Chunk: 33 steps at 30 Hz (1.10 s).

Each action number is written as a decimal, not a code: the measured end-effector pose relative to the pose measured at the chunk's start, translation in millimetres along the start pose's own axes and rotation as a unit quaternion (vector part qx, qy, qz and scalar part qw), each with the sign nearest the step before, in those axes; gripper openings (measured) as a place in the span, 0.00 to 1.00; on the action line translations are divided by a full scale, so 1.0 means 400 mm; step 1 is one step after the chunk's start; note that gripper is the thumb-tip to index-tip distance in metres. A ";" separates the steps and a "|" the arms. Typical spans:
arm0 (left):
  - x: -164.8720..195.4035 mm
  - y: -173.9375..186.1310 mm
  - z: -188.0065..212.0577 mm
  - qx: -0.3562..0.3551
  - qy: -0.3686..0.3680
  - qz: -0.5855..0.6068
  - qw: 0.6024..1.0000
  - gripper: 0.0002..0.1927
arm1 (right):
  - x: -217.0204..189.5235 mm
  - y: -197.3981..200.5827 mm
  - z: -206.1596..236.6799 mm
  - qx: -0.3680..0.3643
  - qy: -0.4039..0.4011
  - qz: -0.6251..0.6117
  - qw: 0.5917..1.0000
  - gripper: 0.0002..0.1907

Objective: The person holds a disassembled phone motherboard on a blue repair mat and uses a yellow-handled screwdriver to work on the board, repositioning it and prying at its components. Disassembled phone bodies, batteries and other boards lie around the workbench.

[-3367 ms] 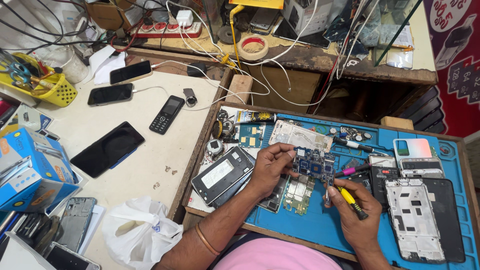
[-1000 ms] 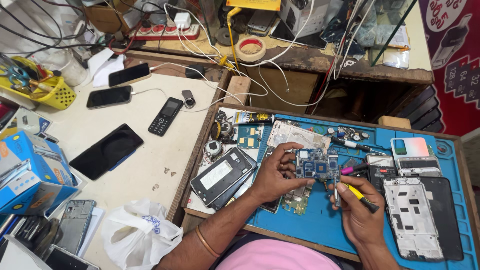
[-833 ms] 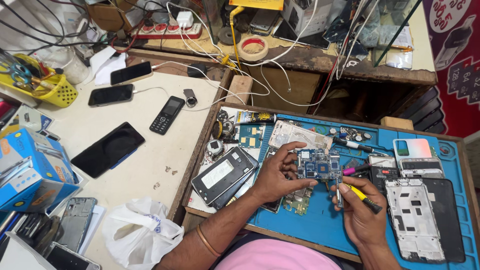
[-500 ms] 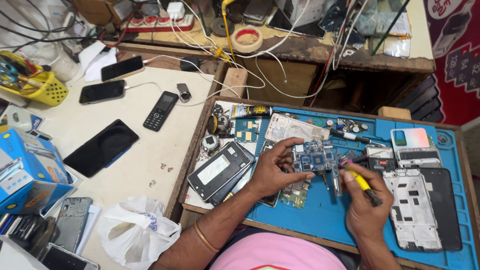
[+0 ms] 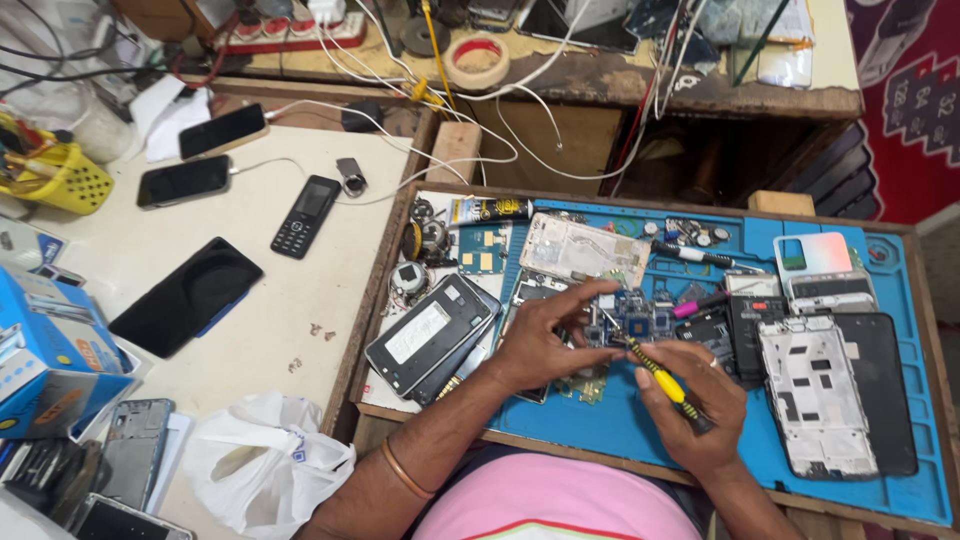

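My left hand pinches a small blue phone circuit board and holds it just above the blue work mat. My right hand grips a yellow-handled screwdriver, whose tip touches the board's lower edge. A bangle sits on my left forearm. Under the hands lie a green circuit board and a dark phone body.
White phone frames and a black back cover lie on the mat at right. A silver frame and small parts sit behind. Phones, a blue box, a white plastic bag and a yellow basket fill the left table.
My left hand lifted the blue board off the mat and turned it toward me. My right hand brought the screwdriver tip up to it. The view shifted down slightly.
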<state>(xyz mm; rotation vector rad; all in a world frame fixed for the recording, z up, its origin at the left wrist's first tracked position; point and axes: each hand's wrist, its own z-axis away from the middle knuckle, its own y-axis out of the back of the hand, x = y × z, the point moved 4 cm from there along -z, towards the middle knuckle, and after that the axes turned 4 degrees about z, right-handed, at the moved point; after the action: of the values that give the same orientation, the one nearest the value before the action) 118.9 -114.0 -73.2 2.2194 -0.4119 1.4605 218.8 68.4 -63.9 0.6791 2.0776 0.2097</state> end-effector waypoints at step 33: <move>0.047 0.022 -0.003 0.094 0.027 0.121 0.988 0.38 | 0.052 0.034 0.016 0.145 -0.140 -0.210 0.957 0.14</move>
<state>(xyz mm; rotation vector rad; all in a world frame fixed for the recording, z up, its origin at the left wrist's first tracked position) 121.2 -120.9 -53.9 2.3352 -0.5623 1.7453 220.2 90.3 -77.3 0.3916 1.9378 -0.4188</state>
